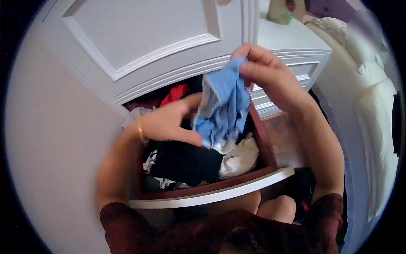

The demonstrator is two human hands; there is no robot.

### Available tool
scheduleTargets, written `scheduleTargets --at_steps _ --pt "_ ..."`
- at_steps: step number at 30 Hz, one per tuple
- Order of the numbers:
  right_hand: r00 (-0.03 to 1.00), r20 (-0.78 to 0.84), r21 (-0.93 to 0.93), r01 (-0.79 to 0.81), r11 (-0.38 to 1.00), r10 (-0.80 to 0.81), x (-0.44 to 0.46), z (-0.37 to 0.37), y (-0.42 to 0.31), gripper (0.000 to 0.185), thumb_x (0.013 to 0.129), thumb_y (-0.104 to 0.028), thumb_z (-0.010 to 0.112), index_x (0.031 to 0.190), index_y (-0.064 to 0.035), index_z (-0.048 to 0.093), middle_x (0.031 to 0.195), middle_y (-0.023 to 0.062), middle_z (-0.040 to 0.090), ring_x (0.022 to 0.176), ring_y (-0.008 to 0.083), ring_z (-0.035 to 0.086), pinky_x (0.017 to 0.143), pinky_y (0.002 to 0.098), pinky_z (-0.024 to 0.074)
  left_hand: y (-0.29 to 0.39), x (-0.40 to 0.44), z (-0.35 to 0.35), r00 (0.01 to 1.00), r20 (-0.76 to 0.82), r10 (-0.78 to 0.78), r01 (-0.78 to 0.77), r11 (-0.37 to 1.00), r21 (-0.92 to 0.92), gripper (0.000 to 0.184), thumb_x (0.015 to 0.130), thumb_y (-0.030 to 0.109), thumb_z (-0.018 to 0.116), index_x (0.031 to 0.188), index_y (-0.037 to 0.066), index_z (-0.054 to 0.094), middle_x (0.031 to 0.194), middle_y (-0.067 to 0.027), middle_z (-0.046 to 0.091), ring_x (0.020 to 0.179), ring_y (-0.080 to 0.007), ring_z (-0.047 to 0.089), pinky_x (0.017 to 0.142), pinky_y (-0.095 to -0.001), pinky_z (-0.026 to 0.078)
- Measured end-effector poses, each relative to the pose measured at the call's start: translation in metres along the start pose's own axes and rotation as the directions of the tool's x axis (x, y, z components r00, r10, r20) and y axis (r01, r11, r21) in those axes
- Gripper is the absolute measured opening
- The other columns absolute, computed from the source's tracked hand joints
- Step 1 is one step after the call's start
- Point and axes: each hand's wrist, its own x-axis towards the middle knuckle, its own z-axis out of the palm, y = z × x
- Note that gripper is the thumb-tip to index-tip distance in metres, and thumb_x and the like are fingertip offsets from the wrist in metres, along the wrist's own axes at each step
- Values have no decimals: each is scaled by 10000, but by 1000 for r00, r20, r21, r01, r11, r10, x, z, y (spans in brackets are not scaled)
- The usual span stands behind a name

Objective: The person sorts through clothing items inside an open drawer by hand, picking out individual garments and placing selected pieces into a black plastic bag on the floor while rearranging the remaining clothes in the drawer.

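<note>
A light blue cloth garment (226, 95) with a pale edge hangs crumpled above an open drawer (265, 135). My right hand (266, 70) pinches its top corner between thumb and fingers. At the garment's lower left side is my left hand (171, 120), its thumb apart from the fingers and touching the cloth near the bottom; the fingertips are partly hidden behind it. Below, the drawer holds black clothing (186, 163), a cream cloth (241, 158) and, toward the back, a red cloth (175, 94). A gold bracelet circles my left wrist.
A white panelled cabinet (148, 34) rises behind the drawer. The drawer's white front (211, 192) lies close to my knees. To the right stand a white nightstand (287, 38) with a container on top and a bed with pale bedding (374, 110). A plain wall (55, 139) is at left.
</note>
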Motion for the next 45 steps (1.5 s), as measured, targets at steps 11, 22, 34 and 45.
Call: scheduleTargets --at_steps 11,22,34,45 --pt "862 -496 138 198 970 -106 -90 -95 -62 163 907 -234 539 1012 -111 522 914 27 618 839 140 609 772 331 515 42 48 -17 918 -392 -58 13 993 -117 376 870 219 528 1199 36 543 868 -34 616 705 -63 556 591 -170 450" --pt "681 -723 -191 -363 912 120 -321 -90 -130 229 916 -271 506 994 -56 524 795 37 559 674 86 518 590 218 433 -46 -3 -66 925 -302 -229 369 723 584 325 861 149 575 1159 22 548 958 -41 578 821 -111 538 754 -240 450" --pt "594 -741 -629 -777 -17 313 -531 -61 103 613 756 -169 652 1317 -86 421 1338 173 437 1165 359 474 936 459 425 -89 -50 -96 633 -415 -653 765 446 465 573 677 4 687 1219 38 505 1045 -78 576 902 -171 565 818 -288 463" --pt "581 -723 -682 -688 -249 374 -339 -75 -43 680 689 -72 684 1323 -92 439 1404 176 393 1148 389 506 950 447 425 -131 -54 -75 579 -474 -664 732 166 661 1098 645 406 744 1442 12 99 1326 -334 402 1221 -440 429 1031 -438 362"
